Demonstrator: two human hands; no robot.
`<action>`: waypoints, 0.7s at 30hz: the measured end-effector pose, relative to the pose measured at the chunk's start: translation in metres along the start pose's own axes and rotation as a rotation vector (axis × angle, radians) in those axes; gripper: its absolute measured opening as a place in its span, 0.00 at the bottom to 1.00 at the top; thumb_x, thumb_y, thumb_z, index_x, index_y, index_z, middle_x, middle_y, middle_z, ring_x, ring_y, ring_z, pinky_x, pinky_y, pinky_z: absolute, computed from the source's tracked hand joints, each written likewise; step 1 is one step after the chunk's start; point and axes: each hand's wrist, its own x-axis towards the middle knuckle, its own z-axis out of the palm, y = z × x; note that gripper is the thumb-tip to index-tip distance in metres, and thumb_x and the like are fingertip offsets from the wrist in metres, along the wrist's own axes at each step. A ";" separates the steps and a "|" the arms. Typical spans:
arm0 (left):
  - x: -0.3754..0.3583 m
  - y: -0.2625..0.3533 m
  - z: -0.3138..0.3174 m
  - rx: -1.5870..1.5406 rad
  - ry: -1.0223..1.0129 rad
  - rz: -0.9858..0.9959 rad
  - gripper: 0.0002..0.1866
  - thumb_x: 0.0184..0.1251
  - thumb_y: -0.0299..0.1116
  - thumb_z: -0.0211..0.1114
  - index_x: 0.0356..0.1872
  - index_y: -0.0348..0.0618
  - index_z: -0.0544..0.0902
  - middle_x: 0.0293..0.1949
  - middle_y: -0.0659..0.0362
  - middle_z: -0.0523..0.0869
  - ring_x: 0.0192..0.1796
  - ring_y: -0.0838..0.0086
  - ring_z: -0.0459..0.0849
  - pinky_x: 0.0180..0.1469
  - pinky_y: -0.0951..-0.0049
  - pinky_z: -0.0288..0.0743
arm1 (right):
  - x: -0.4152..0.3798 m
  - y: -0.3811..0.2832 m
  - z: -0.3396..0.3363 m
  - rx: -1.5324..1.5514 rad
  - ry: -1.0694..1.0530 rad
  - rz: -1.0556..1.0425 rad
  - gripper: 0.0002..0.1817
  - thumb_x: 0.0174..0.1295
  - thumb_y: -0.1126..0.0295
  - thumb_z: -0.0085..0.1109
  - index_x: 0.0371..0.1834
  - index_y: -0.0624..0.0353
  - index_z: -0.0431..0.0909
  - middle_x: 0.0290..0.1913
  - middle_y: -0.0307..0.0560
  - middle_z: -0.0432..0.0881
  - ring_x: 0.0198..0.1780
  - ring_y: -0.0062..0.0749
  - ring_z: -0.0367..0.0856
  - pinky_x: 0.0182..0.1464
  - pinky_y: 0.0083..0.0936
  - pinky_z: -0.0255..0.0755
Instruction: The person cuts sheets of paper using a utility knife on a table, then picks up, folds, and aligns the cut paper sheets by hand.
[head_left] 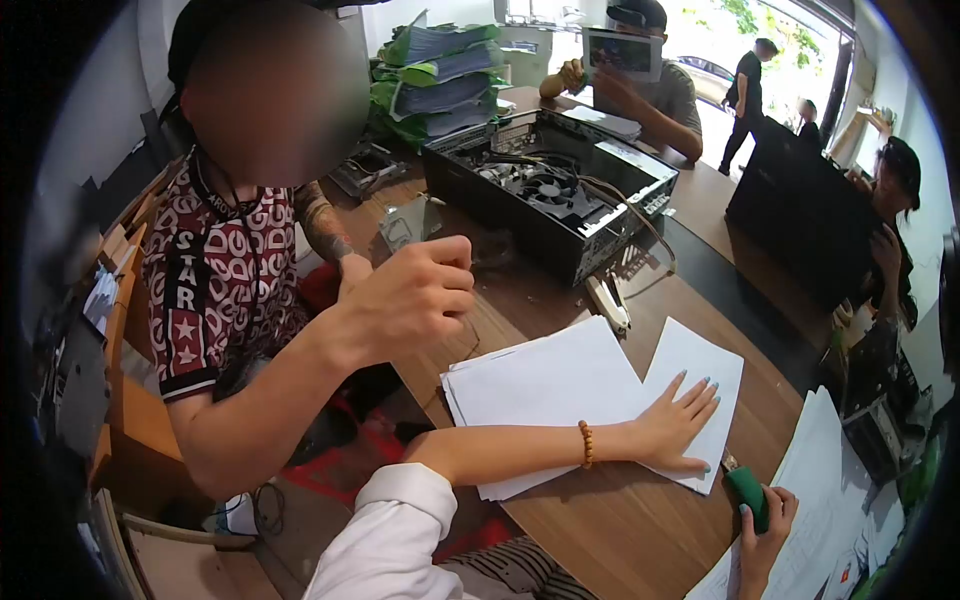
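My left hand (680, 432) lies flat with its fingers spread on a white sheet (705, 375), its wrist wearing a beaded bracelet (586, 444). This sheet is beside a stack of white paper (550, 380), which my left forearm crosses. At the lower right, my right hand (772, 530) is closed around a small green object (746, 498) with a metal-looking end. That object rests by the wooden table (640, 520) edge of more papers; what exactly it is cannot be made out.
A co-worker in a patterned shirt (235, 270) holds a raised fist (415, 300) above the table's left side. Beyond are an open computer case (545, 195) and green-bound stacks (440, 80). Other people sit opposite and at right, near a black panel (800, 220). Papers (810, 500) lie at right.
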 end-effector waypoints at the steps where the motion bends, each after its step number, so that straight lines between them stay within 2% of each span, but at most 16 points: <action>1: 0.000 -0.001 0.002 -0.002 0.018 -0.003 0.48 0.56 0.65 0.48 0.62 0.24 0.59 0.65 0.37 0.58 0.70 0.49 0.51 0.68 0.44 0.36 | 0.000 -0.004 -0.001 -0.002 -0.003 0.014 0.18 0.45 0.79 0.59 0.42 0.66 0.73 0.42 0.54 0.69 0.46 0.46 0.70 0.52 0.34 0.64; 6: 0.000 -0.001 -0.004 -0.008 -0.015 0.004 0.49 0.56 0.66 0.48 0.62 0.25 0.59 0.65 0.37 0.57 0.70 0.49 0.50 0.68 0.44 0.37 | -0.001 -0.009 -0.001 0.054 -0.017 0.023 0.16 0.42 0.80 0.60 0.37 0.66 0.70 0.42 0.54 0.68 0.44 0.47 0.70 0.49 0.36 0.65; 8: -0.001 0.001 -0.007 0.055 0.003 -0.002 0.47 0.59 0.65 0.46 0.62 0.25 0.59 0.65 0.39 0.58 0.70 0.50 0.52 0.68 0.46 0.40 | 0.000 -0.012 -0.001 0.055 -0.024 0.028 0.17 0.41 0.79 0.60 0.38 0.66 0.70 0.42 0.55 0.68 0.44 0.48 0.70 0.48 0.36 0.66; 21: -0.001 0.000 -0.005 0.040 0.029 0.009 0.47 0.59 0.65 0.46 0.61 0.25 0.60 0.65 0.38 0.59 0.69 0.50 0.53 0.67 0.45 0.42 | -0.002 -0.011 0.001 0.006 0.004 0.008 0.18 0.41 0.79 0.57 0.39 0.67 0.69 0.43 0.57 0.68 0.45 0.49 0.70 0.49 0.36 0.65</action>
